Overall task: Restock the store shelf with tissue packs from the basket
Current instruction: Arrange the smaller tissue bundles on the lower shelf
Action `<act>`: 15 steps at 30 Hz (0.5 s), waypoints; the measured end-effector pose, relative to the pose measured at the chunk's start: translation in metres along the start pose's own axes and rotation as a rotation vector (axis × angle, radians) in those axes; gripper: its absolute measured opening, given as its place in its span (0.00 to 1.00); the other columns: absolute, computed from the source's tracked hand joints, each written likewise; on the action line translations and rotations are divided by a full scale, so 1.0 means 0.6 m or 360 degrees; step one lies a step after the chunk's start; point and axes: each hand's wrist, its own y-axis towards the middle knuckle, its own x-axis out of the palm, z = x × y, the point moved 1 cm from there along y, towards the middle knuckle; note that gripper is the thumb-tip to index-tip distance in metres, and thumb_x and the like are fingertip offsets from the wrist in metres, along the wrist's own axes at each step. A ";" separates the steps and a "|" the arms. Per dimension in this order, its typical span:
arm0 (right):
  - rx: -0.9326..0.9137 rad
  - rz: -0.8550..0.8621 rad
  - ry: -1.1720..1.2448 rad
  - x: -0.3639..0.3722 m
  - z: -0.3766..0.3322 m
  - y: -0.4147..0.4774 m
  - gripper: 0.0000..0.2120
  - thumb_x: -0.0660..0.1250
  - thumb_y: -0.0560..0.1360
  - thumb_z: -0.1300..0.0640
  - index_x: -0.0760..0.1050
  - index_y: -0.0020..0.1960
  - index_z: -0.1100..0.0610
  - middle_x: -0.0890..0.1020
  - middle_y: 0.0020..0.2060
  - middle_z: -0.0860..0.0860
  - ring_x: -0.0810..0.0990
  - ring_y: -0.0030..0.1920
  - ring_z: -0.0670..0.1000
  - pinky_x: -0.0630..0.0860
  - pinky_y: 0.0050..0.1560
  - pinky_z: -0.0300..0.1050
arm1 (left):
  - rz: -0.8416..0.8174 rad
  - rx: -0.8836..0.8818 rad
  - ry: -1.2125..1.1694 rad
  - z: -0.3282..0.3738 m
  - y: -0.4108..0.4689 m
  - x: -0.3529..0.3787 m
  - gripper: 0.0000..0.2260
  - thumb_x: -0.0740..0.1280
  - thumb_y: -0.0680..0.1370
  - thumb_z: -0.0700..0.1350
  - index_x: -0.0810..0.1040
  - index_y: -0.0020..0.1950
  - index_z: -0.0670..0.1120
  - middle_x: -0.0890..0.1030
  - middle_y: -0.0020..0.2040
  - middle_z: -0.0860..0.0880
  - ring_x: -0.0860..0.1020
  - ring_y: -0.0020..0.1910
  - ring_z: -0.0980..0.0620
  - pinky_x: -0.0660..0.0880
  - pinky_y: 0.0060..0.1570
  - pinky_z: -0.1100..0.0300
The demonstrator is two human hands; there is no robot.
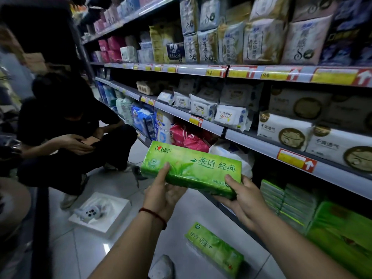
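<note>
- I have both hands on one green tissue pack [191, 170], held up in front of the shelving with its printed face toward me and its right end tipped a little lower.
- The left hand [163, 196] grips the pack's left half: the thumb presses on the printed face and the fingers are curled underneath, out of my sight.
- The right hand [243, 200] grips the pack's right end, thumb on the face near the lower corner, palm and fingers cupped below.
- The pack hangs in the air below the front edge of the middle shelf [261, 146], in front of the opening of the lowest level. It touches no shelf.
- A stack of green packs [322, 224] sits on the bottom shelf near its front edge, just to the right of the right hand.
- A second green pack [214, 249] lies flat on the floor tiles [84, 256] under my forearms, close to the bottom shelf's front edge.
- A red cord [154, 215] circles the left wrist.
- A crouching person [66, 125] is at the left of the aisle, hands together over a small dark thing I cannot make out.
- A white tray [112, 218] rests on the floor between that person and me, with a small white gadget [88, 212] inside.
</note>
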 end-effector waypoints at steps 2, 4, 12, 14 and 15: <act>0.0008 -0.0020 0.0004 0.010 0.010 0.001 0.15 0.67 0.82 0.62 0.73 0.68 0.60 0.82 0.63 0.59 0.84 0.59 0.62 0.83 0.53 0.64 | -0.0094 -0.0123 0.0131 -0.017 -0.001 0.014 0.16 0.71 0.78 0.43 0.78 0.64 0.38 0.86 0.55 0.38 0.84 0.56 0.39 0.78 0.63 0.43; -0.0008 -0.0050 -0.0053 0.018 0.019 0.001 0.19 0.68 0.81 0.62 0.72 0.70 0.58 0.82 0.63 0.59 0.84 0.58 0.62 0.82 0.55 0.66 | -0.0119 -0.0159 0.0174 -0.027 0.007 0.017 0.20 0.72 0.77 0.38 0.76 0.67 0.34 0.84 0.58 0.36 0.84 0.57 0.37 0.80 0.58 0.42; 0.0108 -0.0221 -0.0394 0.026 0.033 0.004 0.26 0.77 0.75 0.59 0.72 0.69 0.53 0.87 0.54 0.58 0.87 0.48 0.64 0.84 0.54 0.63 | 0.0093 0.0000 0.0070 -0.009 0.054 -0.008 0.25 0.75 0.74 0.36 0.75 0.70 0.40 0.85 0.59 0.40 0.83 0.58 0.38 0.84 0.47 0.45; 0.0129 -0.0267 -0.0358 0.029 0.036 0.007 0.22 0.76 0.75 0.59 0.75 0.67 0.55 0.88 0.51 0.56 0.87 0.47 0.63 0.82 0.57 0.65 | 0.0134 0.0048 0.0042 -0.003 0.061 -0.012 0.24 0.74 0.74 0.36 0.75 0.70 0.39 0.85 0.59 0.40 0.84 0.58 0.38 0.84 0.51 0.46; 0.0143 -0.0277 -0.0338 0.030 0.038 0.008 0.21 0.76 0.75 0.58 0.76 0.67 0.55 0.88 0.50 0.56 0.87 0.45 0.62 0.82 0.58 0.65 | 0.0148 0.0061 0.0017 -0.001 0.065 -0.015 0.25 0.74 0.75 0.37 0.75 0.71 0.39 0.85 0.60 0.40 0.83 0.59 0.38 0.83 0.53 0.46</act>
